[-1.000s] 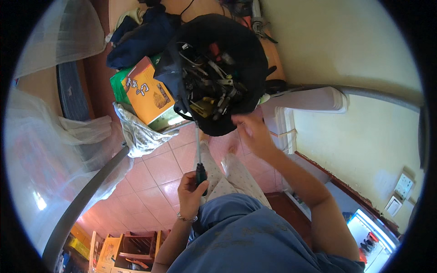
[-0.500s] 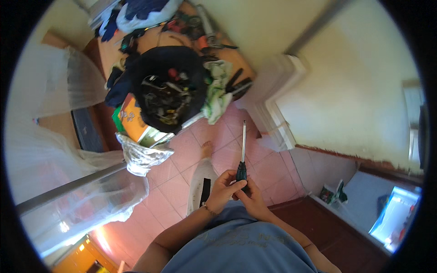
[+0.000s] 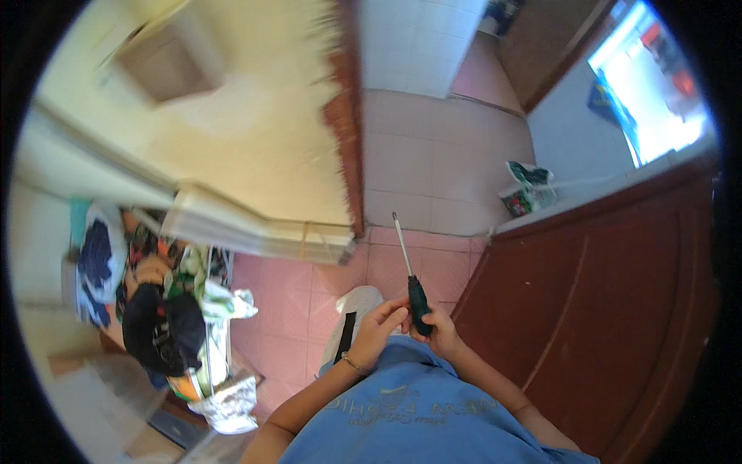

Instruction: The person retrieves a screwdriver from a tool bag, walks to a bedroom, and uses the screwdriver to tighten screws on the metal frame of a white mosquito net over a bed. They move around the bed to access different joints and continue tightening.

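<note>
White glare burns out the bright opening (image 3: 653, 93) at upper right; blur smears a brown boxlike shape (image 3: 166, 66) and dark vignetting rings the fisheye view.

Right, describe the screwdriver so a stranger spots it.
Find the blue shirt at the bottom. Just above it, in the right hand, is the screwdriver. Its thin metal shaft and dark green handle set it apart from the trouser leg's flat black stripe.

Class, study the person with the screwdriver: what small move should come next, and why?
Probably draw the left grip aside: it sits beside the dark handle of the screwdriver, which the right grip wraps around, so that grip seems enough to hold it.
</note>
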The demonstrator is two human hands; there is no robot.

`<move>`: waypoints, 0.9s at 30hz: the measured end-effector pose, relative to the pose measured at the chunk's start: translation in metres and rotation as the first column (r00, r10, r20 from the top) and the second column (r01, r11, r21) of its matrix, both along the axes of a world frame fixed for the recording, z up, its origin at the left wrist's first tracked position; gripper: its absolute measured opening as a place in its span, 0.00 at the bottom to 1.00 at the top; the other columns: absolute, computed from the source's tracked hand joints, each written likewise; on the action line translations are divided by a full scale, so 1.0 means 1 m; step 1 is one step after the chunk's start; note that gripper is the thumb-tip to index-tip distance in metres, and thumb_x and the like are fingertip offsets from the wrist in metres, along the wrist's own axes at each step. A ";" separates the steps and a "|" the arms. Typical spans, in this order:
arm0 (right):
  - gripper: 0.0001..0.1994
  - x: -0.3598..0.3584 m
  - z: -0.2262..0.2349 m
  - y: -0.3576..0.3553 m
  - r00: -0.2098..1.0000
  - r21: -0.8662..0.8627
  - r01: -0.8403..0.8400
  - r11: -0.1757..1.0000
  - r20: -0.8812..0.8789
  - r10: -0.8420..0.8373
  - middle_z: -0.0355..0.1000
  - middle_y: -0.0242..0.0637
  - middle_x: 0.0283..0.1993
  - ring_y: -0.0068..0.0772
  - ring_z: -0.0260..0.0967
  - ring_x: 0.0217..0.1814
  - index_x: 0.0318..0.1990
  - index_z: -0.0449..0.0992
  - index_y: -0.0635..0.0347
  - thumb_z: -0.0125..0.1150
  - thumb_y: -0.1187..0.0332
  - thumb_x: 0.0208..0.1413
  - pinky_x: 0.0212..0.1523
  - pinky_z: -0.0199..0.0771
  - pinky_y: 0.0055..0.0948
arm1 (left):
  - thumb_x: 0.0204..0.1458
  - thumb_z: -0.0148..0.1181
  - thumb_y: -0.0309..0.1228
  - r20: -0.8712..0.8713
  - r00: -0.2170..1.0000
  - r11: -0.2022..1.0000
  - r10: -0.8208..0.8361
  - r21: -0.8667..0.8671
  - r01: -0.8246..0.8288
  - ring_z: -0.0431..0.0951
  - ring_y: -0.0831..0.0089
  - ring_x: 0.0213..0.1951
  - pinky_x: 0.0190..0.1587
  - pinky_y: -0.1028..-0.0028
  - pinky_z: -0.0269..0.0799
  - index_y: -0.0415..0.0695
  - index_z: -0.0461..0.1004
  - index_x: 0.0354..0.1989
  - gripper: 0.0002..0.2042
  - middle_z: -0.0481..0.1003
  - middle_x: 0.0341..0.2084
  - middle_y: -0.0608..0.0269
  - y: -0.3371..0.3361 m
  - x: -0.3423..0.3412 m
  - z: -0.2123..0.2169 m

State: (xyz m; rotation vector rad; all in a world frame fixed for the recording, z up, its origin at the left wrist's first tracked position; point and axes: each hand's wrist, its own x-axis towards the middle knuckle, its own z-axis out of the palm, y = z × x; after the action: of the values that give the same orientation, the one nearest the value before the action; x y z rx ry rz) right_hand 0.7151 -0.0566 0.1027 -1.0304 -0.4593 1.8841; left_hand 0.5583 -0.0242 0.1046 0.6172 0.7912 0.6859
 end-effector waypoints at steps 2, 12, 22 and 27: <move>0.25 0.031 -0.007 0.017 0.995 0.031 0.099 0.995 0.002 -0.099 0.69 0.44 0.29 0.23 0.57 0.17 0.47 0.65 0.70 0.47 0.60 0.43 0.16 0.54 0.19 | 0.56 0.52 0.28 -0.085 0.996 0.998 -0.037 0.045 0.041 0.71 0.80 0.37 0.42 0.80 0.66 0.36 0.69 0.52 0.16 0.74 0.37 0.64 0.025 0.028 -0.002; 0.24 0.179 0.003 0.104 0.878 -0.112 0.429 0.896 -0.182 -0.443 0.67 0.40 0.27 0.22 0.54 0.15 0.45 0.67 0.69 0.46 0.57 0.46 0.15 0.53 0.18 | 0.61 0.35 0.37 0.443 0.896 0.847 0.036 -0.489 0.207 0.64 0.57 0.58 0.60 0.63 0.61 0.35 0.60 0.57 0.21 0.63 0.56 0.47 0.193 0.154 -0.005; 0.26 0.295 -0.013 0.217 0.890 -0.092 0.221 0.971 -0.389 -0.239 0.68 0.45 0.29 0.24 0.54 0.14 0.48 0.65 0.68 0.48 0.57 0.44 0.15 0.54 0.20 | 0.58 0.49 0.35 0.202 0.976 0.940 0.078 -0.341 -0.004 0.73 0.64 0.50 0.50 0.70 0.71 0.38 0.68 0.49 0.16 0.72 0.48 0.53 0.306 0.263 -0.013; 0.29 0.339 -0.008 0.325 0.769 -0.160 -0.042 0.986 -0.635 -0.071 0.70 0.50 0.38 0.25 0.53 0.14 0.53 0.64 0.70 0.46 0.58 0.44 0.15 0.55 0.20 | 0.56 0.53 0.39 0.067 0.949 0.883 0.307 -0.393 -0.258 0.76 0.66 0.44 0.46 0.72 0.73 0.40 0.73 0.39 0.13 0.76 0.40 0.55 0.347 0.273 -0.025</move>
State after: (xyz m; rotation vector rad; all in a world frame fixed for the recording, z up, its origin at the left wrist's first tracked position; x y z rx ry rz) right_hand 1.0539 0.2686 0.0951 -0.4200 0.1144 2.1387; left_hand 0.8310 0.3223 0.0792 0.1003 0.8753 0.8032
